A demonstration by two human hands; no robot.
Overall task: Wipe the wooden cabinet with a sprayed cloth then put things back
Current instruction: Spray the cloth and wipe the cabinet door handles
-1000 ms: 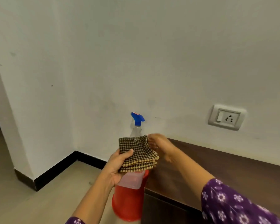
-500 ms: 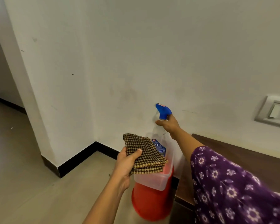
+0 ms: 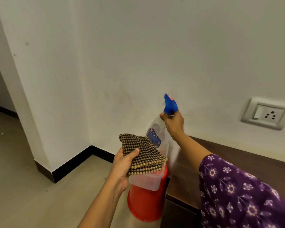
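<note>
White wall [image 3: 155,46] filled our view, the wooden cabinet [image 3: 237,163] dark along its foot at right, a red bucket [image 3: 146,204] under a clear tub [image 3: 146,182] at its left end; our right hand [image 3: 173,125] curled round the neck of the spray bottle [image 3: 170,104] above that end; our left hand [image 3: 122,165] pinched the folded checked cloth [image 3: 143,153], thumb on top, just beside the bottle. We judged spraying was in hand, wiping not yet begun; next the nozzle needed aiming at the cloth.
</note>
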